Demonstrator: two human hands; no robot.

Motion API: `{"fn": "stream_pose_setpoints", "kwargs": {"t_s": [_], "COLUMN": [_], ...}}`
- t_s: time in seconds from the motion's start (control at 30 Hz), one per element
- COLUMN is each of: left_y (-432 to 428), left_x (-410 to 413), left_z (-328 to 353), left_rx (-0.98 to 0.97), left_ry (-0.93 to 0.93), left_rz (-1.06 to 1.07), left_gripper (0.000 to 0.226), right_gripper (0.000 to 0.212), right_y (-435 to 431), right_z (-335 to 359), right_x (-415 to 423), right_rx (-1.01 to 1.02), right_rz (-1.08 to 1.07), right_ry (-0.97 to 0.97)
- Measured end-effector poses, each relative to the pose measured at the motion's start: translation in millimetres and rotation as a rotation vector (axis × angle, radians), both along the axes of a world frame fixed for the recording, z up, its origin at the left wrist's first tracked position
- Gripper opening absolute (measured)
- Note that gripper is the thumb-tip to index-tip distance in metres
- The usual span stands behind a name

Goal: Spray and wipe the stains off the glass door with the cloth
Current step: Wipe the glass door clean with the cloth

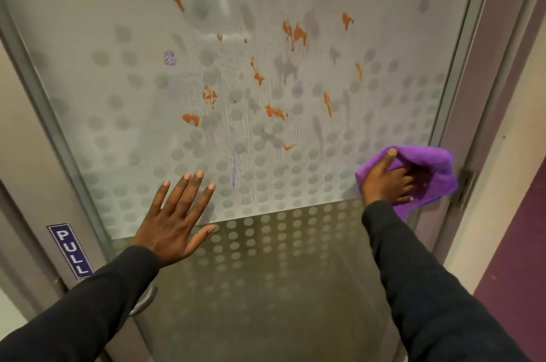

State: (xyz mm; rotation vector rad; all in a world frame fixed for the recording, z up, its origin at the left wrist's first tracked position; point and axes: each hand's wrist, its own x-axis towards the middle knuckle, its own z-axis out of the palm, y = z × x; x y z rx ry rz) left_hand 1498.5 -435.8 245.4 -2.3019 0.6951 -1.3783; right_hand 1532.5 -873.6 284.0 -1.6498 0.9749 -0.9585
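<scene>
The frosted glass door (124, 113) with a dot pattern fills the view. Several orange-brown stains (295, 32) are smeared over its middle and top, with wet streaks running down between them and a faint purple mark (170, 58) at the left. My right hand (390, 181) presses a purple cloth (428, 166) against the glass at the lower right, near the door frame. My left hand (177, 219) lies flat on the glass at the lower left, fingers spread, holding nothing. No spray bottle is in view.
A blue PULL sign (72, 250) sits on the metal frame at the left, with a metal door handle (144, 299) partly hidden under my left sleeve. A hinge (465, 187) is on the right frame beside the cloth. A purple wall (520, 258) stands at the right.
</scene>
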Motion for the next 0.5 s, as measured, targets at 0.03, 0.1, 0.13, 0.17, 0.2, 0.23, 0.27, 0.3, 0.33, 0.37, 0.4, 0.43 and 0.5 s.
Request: {"fn": "stream_pose_setpoints", "kwargs": {"t_s": [0.03, 0.1, 0.13, 0.17, 0.2, 0.23, 0.27, 0.3, 0.33, 0.37, 0.4, 0.43, 0.5], "left_y": [1, 3, 3, 4, 4, 4, 4, 4, 4, 3, 3, 3, 2], "left_x": [1, 2, 3, 3, 4, 4, 5, 5, 5, 6, 6, 5, 5], "left_z": [1, 3, 3, 3, 3, 4, 4, 3, 3, 2, 2, 2, 3], "left_rx": [0.015, 0.036, 0.044, 0.051, 0.057, 0.062, 0.064, 0.064, 0.061, 0.057, 0.055, 0.054, 0.051], "left_ry": [-0.017, -0.042, -0.049, -0.057, -0.067, -0.076, -0.083, -0.087, -0.087, -0.082, -0.078, -0.076, -0.075], "left_rz": [0.001, -0.001, -0.001, 0.0, 0.001, 0.004, 0.006, 0.008, 0.008, 0.008, 0.007, 0.006, 0.005], "left_gripper": [0.081, 0.08, 0.079, 0.079, 0.08, 0.08, 0.08, 0.08, 0.081, 0.081, 0.081, 0.081, 0.08], "right_gripper": [0.087, 0.088, 0.088, 0.088, 0.088, 0.09, 0.093, 0.096, 0.098, 0.098, 0.096, 0.093, 0.09], "right_y": [-8, -13, -11, -6, 2, 14, 30, 50, 74, 100, 128, 154, 199], "right_z": [4, 13, 16, 18, 19, 20, 19, 17, 14, 8, 0, -14, -48], "right_x": [2, 7, 8, 8, 7, 5, 3, 1, -2, -6, -10, -15, -27], "right_rx": [0.015, 0.055, 0.071, 0.076, 0.065, 0.042, 0.009, -0.035, -0.091, -0.163, -0.265, -0.396, -0.67], "right_rz": [-0.016, -0.051, -0.068, -0.078, -0.076, -0.06, -0.035, -0.002, 0.043, 0.095, 0.138, 0.165, 0.235], "right_ry": [-0.012, -0.053, -0.074, -0.089, -0.095, -0.095, -0.093, -0.086, -0.08, -0.085, -0.099, -0.102, -0.069]}}
